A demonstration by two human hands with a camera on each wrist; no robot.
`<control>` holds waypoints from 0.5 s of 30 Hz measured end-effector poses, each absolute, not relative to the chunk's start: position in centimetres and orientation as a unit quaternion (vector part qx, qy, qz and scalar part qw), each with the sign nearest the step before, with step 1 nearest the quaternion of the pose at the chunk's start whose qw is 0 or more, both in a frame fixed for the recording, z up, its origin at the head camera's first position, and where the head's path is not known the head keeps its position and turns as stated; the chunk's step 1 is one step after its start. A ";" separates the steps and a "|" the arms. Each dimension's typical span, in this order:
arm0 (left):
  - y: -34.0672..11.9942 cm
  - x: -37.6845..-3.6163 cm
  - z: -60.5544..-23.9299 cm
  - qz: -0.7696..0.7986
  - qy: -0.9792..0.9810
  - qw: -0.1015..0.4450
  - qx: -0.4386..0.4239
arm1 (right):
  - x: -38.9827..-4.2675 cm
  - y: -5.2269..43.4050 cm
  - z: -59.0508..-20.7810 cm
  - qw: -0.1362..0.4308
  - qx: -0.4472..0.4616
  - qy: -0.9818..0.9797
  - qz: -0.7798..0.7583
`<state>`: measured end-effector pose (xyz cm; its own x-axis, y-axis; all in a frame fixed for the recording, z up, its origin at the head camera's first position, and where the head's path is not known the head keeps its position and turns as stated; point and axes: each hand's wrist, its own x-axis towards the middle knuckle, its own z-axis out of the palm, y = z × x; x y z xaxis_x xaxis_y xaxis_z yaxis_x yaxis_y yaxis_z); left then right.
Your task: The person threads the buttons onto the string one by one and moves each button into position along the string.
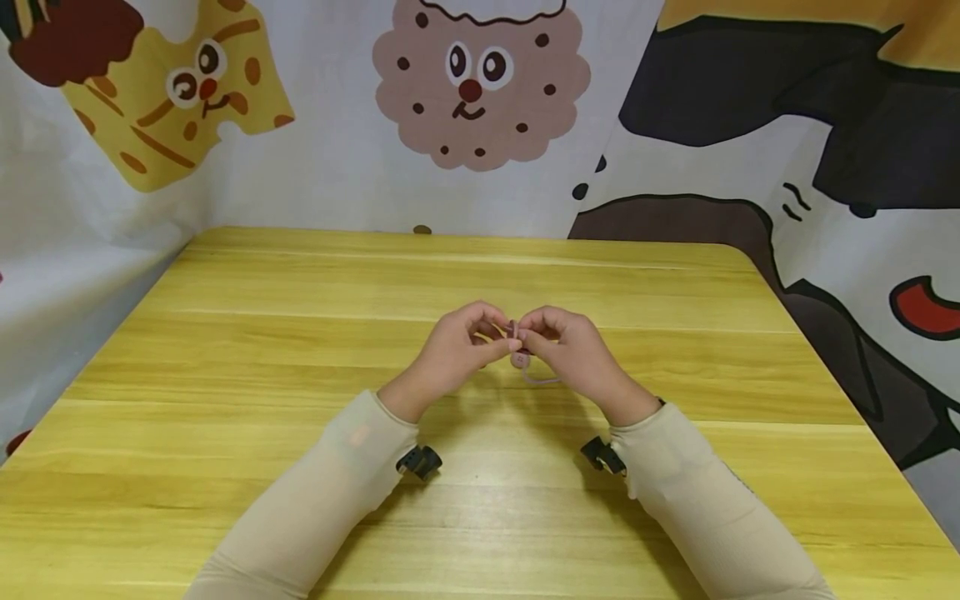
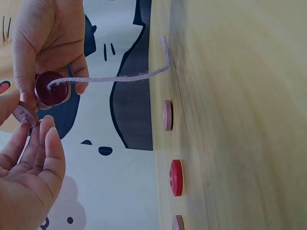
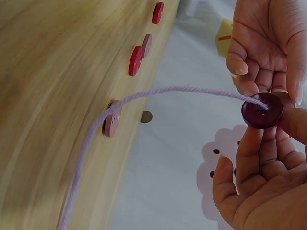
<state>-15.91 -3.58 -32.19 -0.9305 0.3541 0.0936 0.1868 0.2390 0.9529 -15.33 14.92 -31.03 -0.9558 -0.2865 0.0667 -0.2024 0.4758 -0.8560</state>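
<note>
Both grips pinch-closed, right hand (image 3: 268, 191) and left hand (image 3: 268, 43) on round dark-red button (image 3: 262, 110), fuzzy lilac yarn (image 3: 144, 98) threaded

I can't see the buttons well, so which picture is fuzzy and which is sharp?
Head view: evenly lit and sharp, but the buttons are tiny between the hands, with soft shadows under the arms. Left wrist view: the dark red button and purple yarn are sharp; the table looks tipped sideways. Right wrist view: the button is sharp, but the near yarn and table blur.
</note>
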 end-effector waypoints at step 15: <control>-3.6 -15.9 -32.2 0.581 0.793 0.072 0.169 | -15.2 14.9 -31.0 0.045 -0.140 0.853 -0.501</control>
